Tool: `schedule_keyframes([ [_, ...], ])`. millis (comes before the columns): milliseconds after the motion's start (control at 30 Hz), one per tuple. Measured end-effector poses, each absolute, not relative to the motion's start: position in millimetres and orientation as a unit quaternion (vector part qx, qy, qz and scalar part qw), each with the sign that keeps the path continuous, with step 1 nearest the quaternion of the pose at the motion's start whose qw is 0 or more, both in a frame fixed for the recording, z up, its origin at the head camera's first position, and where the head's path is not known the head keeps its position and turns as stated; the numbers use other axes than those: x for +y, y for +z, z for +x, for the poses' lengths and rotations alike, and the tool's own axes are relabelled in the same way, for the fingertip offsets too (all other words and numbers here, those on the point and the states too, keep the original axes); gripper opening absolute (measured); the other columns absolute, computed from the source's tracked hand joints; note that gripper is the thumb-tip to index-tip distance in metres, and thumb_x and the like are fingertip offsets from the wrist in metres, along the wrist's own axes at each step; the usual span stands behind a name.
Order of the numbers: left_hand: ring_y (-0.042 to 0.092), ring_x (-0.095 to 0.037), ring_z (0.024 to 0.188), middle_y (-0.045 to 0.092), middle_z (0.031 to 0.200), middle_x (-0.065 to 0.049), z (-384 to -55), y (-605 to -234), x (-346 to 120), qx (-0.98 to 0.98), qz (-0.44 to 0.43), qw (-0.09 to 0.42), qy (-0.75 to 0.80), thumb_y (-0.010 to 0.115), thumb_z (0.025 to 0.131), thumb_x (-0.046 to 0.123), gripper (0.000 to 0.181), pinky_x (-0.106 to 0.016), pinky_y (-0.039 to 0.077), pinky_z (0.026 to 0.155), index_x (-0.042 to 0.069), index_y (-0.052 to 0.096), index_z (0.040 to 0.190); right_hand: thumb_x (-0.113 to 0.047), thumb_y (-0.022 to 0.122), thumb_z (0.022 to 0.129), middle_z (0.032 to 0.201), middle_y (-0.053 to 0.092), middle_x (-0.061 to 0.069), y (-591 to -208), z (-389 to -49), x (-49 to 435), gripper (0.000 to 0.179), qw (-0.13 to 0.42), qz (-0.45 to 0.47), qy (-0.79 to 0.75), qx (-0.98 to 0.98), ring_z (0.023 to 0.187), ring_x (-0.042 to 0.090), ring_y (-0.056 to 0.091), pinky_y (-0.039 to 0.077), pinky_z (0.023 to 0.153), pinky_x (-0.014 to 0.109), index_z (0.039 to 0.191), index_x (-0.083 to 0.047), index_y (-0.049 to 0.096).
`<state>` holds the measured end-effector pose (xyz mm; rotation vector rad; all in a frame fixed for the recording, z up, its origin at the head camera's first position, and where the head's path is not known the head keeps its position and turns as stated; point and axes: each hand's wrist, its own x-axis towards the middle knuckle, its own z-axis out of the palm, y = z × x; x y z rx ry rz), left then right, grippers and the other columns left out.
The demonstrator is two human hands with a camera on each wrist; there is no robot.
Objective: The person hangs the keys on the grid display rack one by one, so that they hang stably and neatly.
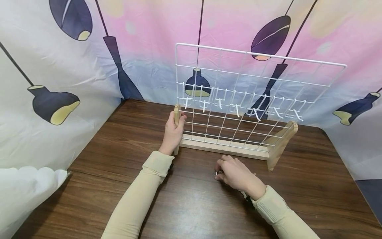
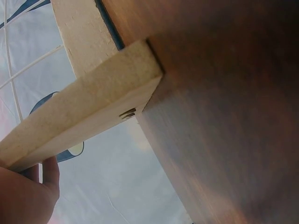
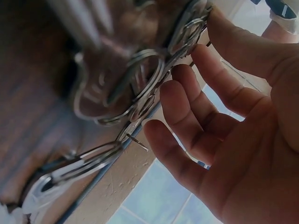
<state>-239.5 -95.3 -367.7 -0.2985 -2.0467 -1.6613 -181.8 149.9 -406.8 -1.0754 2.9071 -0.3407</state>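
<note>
A white wire grid rack (image 1: 235,96) stands on a light wooden base. My left hand (image 1: 174,129) grips the rack's left wooden upright (image 2: 88,109), thumb on one side and fingers on the other. My right hand (image 1: 235,171) is low over the table in front of the rack, its fingers curved. Shiny metal rings and clips (image 3: 140,88) lie beneath it in the right wrist view. Its thumb and index finger pinch the far one, a looped metal clip (image 3: 189,35); blur hides its exact kind. In the head view my right hand covers most of these pieces.
Several white hooks (image 1: 237,110) hang in a row on the grid. The right wooden upright (image 1: 282,144) stands beyond my right hand. A dark wooden table (image 1: 125,132) lies beneath, with a lamp-patterned curtain (image 1: 155,49) behind it. White cloth (image 1: 30,189) hangs at the left.
</note>
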Motion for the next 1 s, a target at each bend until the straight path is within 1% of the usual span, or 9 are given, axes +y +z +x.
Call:
schedule_keyframes([
  [133, 0.055, -0.046, 0.102, 0.060, 0.109, -0.031, -239, -368, -96, -0.746, -0.109, 0.235, -0.613, 0.048, 0.102, 0.006, 0.023, -0.038, 0.040, 0.082, -0.011, 0.050, 0.116, -0.028, 0.080, 0.081, 0.087, 0.053, -0.007, -407, -183, 149, 0.020, 0.023, -0.343, -0.118, 0.932, 0.084, 0.016, 0.053, 0.043, 0.071, 0.037, 0.086, -0.018, 0.063],
  [333, 0.055, -0.045, 0.100, 0.059, 0.110, -0.032, -239, -367, -95, -0.747, -0.107, 0.232, -0.614, 0.048, 0.102, 0.007, 0.024, -0.038, 0.040, 0.082, -0.011, 0.050, 0.117, -0.024, 0.078, 0.083, 0.089, 0.053, -0.006, -405, -184, 145, 0.016, 0.043, -0.351, -0.117, 0.928, 0.084, 0.016, 0.053, 0.044, 0.074, 0.038, 0.093, -0.018, 0.066],
  [433, 0.055, -0.042, 0.099, 0.060, 0.109, -0.031, -239, -366, -95, -0.746, -0.106, 0.236, -0.614, 0.048, 0.101, 0.006, 0.025, -0.038, 0.040, 0.082, -0.013, 0.050, 0.117, -0.023, 0.078, 0.084, 0.088, 0.053, -0.006, -404, -186, 144, 0.016, 0.051, -0.356, -0.110, 0.927, 0.082, 0.015, 0.052, 0.044, 0.072, 0.036, 0.092, -0.018, 0.065],
  [533, 0.055, -0.045, 0.100, 0.060, 0.108, -0.032, -238, -366, -96, -0.743, -0.108, 0.238, -0.616, 0.049, 0.101, 0.005, 0.024, -0.038, 0.040, 0.083, -0.013, 0.050, 0.117, -0.023, 0.078, 0.083, 0.088, 0.053, -0.006, -402, -188, 143, 0.017, 0.057, -0.361, -0.102, 0.925, 0.082, 0.016, 0.053, 0.043, 0.069, 0.035, 0.091, -0.018, 0.064],
  [733, 0.055, -0.046, 0.101, 0.060, 0.108, -0.031, -238, -367, -95, -0.745, -0.108, 0.241, -0.613, 0.049, 0.101, 0.006, 0.020, -0.037, 0.040, 0.082, -0.008, 0.051, 0.115, -0.023, 0.077, 0.084, 0.086, 0.051, -0.007, -401, -192, 142, 0.018, 0.074, -0.368, -0.096, 0.922, 0.080, 0.015, 0.051, 0.041, 0.069, 0.035, 0.086, -0.018, 0.060],
  [867, 0.055, -0.046, 0.100, 0.059, 0.109, -0.032, -238, -367, -95, -0.746, -0.108, 0.240, -0.612, 0.049, 0.101, 0.006, 0.020, -0.037, 0.040, 0.081, -0.008, 0.051, 0.115, -0.023, 0.077, 0.084, 0.083, 0.048, -0.008, -400, -193, 141, 0.020, 0.083, -0.369, -0.089, 0.921, 0.078, 0.014, 0.048, 0.038, 0.068, 0.034, 0.084, -0.020, 0.057],
  [1000, 0.056, -0.041, 0.099, 0.060, 0.109, -0.031, -238, -367, -95, -0.748, -0.107, 0.240, -0.609, 0.049, 0.101, 0.007, 0.020, -0.037, 0.040, 0.082, -0.008, 0.051, 0.116, -0.024, 0.077, 0.084, 0.081, 0.046, -0.009, -399, -194, 140, 0.022, 0.085, -0.373, -0.080, 0.920, 0.077, 0.014, 0.047, 0.038, 0.068, 0.033, 0.082, -0.022, 0.055],
])
